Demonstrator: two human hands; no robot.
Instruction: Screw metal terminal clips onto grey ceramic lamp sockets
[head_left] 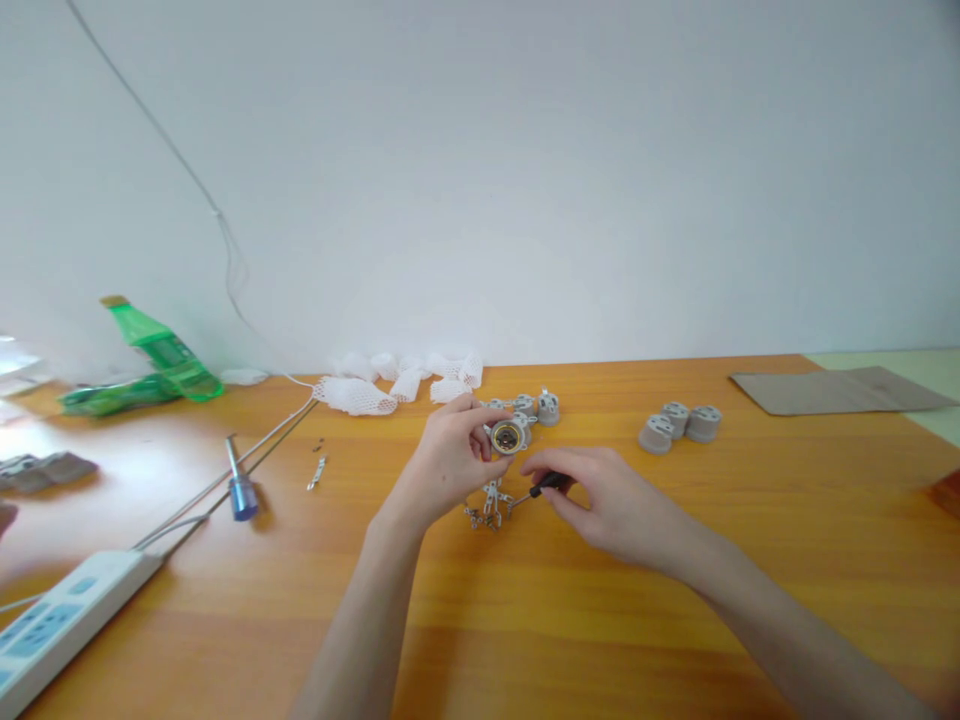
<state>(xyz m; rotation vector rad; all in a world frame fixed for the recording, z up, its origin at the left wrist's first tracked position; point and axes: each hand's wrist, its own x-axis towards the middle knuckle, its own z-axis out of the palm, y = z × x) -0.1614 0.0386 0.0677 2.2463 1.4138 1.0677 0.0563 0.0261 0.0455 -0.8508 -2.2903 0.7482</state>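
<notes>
My left hand (450,455) is closed around a small round lamp socket (508,436) with a brass ring, held just above the wooden table (525,620). My right hand (600,495) pinches a small black-handled screwdriver (541,488), its tip pointing left toward a pile of small metal clips and screws (489,508) below the socket. Two more grey sockets (541,407) lie just behind the held one.
Three grey sockets (679,425) sit to the right, brown cardboard (832,390) beyond them. White foam netting (390,383) lies by the wall. At left are a green bottle (161,352), a blue-tipped tool (240,485), a loose metal part (317,472), cables and a white power strip (64,620).
</notes>
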